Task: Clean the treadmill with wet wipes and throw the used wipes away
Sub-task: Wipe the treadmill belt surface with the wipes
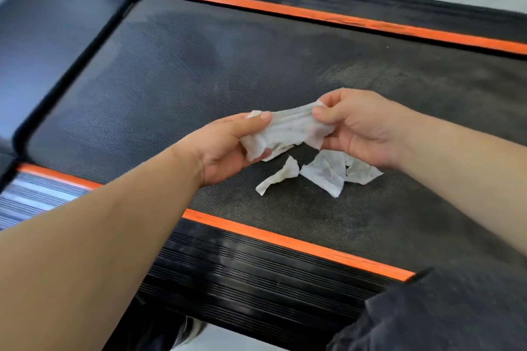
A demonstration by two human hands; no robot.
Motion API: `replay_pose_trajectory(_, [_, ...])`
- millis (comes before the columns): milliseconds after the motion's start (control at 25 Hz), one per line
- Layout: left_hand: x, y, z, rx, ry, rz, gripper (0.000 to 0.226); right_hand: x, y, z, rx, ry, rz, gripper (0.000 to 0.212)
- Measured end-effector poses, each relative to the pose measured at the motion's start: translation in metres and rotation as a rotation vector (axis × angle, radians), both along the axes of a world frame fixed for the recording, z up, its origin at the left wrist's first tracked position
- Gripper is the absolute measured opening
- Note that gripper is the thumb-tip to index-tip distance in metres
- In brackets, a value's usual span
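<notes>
the left hand (pixel 228 148) and right hand (pixel 359 131) each pinch one end of a thin, limp wipe (pixel 288 131) above the treadmill belt (pixel 171 71), which probably tears easily, so hold it bunched.

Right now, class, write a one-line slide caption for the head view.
Left hand and right hand hold a used wipe over the treadmill belt; torn pieces lie beneath.

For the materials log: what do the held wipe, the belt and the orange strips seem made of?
Wipe: thin non-woven fabric, matte; limp, creased, greyed.
Belt: likely rubbery sheet, matte; fine woven-looking grid texture.
Orange strips: probably plastic or painted trim; smooth, slightly scuffed.
</notes>
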State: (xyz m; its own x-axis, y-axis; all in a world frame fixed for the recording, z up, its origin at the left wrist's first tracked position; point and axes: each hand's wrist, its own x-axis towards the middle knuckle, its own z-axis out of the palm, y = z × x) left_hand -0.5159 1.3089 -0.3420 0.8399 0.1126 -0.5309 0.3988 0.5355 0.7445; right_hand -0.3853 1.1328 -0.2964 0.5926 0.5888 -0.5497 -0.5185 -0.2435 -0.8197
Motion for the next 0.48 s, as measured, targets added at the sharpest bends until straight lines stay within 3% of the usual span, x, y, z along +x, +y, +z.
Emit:
replay_pose_trajectory(200, [-0.003, -0.006, -0.005, -0.065, 0.088, 0.073, 0.028, 0.01, 0.0, 0.004, -0.286, -0.249, -0.099, 0.035])
replay_pose_trajectory(400, [-0.011, 0.003, -0.017, -0.019, 0.181, 0.265, 0.011, 0.009, 0.001, -0.024, -0.481, -0.274, -0.128, 0.038])
replay_pose_trajectory(480, [-0.015, 0.013, -0.02, -0.043, 0.199, 0.35, 0.015, 0.006, -0.005, -0.035, -0.5, -0.255, -0.134, 0.038])
